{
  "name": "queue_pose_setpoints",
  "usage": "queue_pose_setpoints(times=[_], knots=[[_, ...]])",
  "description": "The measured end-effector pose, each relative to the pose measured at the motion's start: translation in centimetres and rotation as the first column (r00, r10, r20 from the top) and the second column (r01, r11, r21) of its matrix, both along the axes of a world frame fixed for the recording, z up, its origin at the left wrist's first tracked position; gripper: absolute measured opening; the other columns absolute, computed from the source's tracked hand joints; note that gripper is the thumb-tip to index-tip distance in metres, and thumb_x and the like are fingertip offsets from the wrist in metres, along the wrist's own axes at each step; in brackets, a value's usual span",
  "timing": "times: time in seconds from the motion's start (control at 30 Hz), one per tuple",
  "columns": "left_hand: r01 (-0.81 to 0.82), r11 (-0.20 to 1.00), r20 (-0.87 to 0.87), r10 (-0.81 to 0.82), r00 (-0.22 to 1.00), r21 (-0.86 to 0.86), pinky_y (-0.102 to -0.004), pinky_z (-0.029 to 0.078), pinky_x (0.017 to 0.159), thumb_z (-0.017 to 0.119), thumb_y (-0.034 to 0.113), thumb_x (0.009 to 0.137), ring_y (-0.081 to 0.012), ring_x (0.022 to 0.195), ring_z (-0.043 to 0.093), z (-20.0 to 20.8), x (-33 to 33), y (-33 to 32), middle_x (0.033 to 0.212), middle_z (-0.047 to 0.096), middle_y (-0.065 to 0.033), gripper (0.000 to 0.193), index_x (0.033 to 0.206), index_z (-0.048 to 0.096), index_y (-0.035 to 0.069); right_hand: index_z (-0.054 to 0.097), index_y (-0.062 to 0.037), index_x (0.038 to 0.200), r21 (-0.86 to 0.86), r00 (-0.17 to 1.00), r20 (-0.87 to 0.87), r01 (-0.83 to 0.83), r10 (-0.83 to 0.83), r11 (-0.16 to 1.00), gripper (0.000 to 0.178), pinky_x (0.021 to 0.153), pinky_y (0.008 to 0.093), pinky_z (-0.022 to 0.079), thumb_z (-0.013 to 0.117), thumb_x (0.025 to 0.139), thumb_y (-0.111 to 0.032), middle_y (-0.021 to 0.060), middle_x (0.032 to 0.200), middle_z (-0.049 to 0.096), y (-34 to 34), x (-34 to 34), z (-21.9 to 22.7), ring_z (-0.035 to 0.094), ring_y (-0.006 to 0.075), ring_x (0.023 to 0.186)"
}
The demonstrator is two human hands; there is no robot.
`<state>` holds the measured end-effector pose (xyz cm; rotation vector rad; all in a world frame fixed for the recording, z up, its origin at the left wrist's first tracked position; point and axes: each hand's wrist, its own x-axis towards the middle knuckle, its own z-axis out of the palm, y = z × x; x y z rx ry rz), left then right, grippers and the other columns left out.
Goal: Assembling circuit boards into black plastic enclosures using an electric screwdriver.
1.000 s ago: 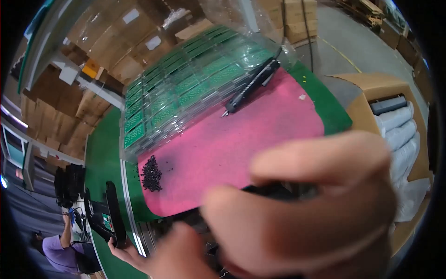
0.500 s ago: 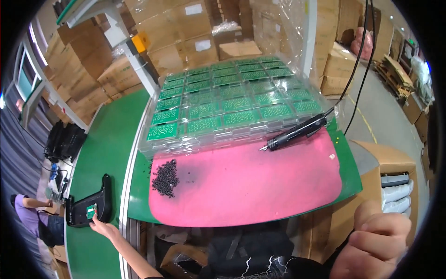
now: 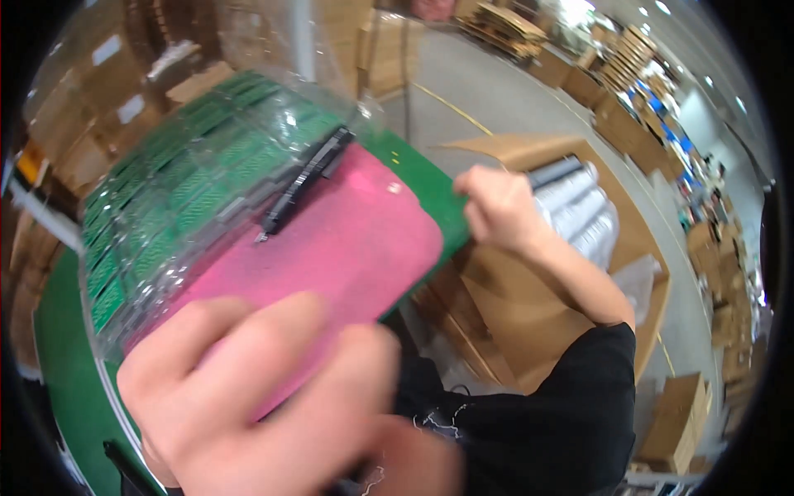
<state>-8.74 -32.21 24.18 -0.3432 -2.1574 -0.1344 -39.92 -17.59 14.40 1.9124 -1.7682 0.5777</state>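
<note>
A green table (image 3: 62, 364) carries a pink mat (image 3: 347, 248) that covers much of its near side. A black pen-shaped tool (image 3: 304, 179) lies slantwise across the mat's far edge, touching a stack of clear plastic trays (image 3: 178, 186) filled with small green circuit boards. On the floor (image 3: 504, 107) just beside the table sits an open cardboard box (image 3: 538, 314).

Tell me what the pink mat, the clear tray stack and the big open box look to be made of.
Pink mat: probably soft rubber or foam, matte, no glare. Clear tray stack: thin moulded plastic, glossy, with glints over green boards that show through. Open box: brown corrugated cardboard, dull, with folded flaps.
</note>
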Motion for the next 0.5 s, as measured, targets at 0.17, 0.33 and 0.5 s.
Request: queue_pose_setpoints(times=[0.17, 0.33, 0.5], knots=[[0.217, 0.975, 0.031, -0.218, 0.975, 0.042, -0.0376, 0.046, 0.054, 0.059, -0.003, 0.067, -0.0299, 0.064, 0.061, -0.1, -2.7, 0.1, 0.077, 0.063, -0.0157, 0.029, 0.084, 0.037, 0.002, 0.052, -0.0061, 0.113, 0.106, 0.654, 0.135, 0.737, -0.744, 0.667, 0.036, 0.077, 0.0413, 0.052, 0.053, 0.078, 0.0, 0.0143, 0.094, 0.063, 15.7, -13.2, -4.5, 0.065, 0.0324, 0.088], [0.369, 0.929, 0.058, -0.371, 0.927, 0.04, -0.0405, 0.05, 0.058, 0.062, -0.002, 0.073, -0.0309, 0.068, 0.062, 0.1, -4.1, 0.5, 0.083, 0.065, -0.0171, 0.042, 0.106, 0.036, 0.002, 0.046, -0.0004, 0.13, 0.335, 0.233, 0.16, 0.901, -0.959, 0.275, 0.052, 0.1, 0.0473, 0.044, 0.057, 0.081, -0.015, 0.0303, 0.124, 0.055, 33.0, -21.3, -11.3, 0.053, 0.045, 0.118], [0.46, 0.888, 0.114, -0.458, 0.882, 0.009, -0.0434, 0.054, 0.062, 0.064, -0.001, 0.08, -0.0319, 0.072, 0.064, 0.1, -4.5, 0.3, 0.09, 0.067, -0.0185, 0.056, 0.127, 0.035, 0.001, 0.036, 0.003, 0.142, 0.504, -0.172, 0.364, 0.863, -0.915, 0.039, 0.069, 0.112, 0.049, 0.033, 0.058, 0.084, -0.027, 0.0329, 0.141, 0.042, 36.1, -22.9, -16.3, 0.041, 0.0484, 0.131]])
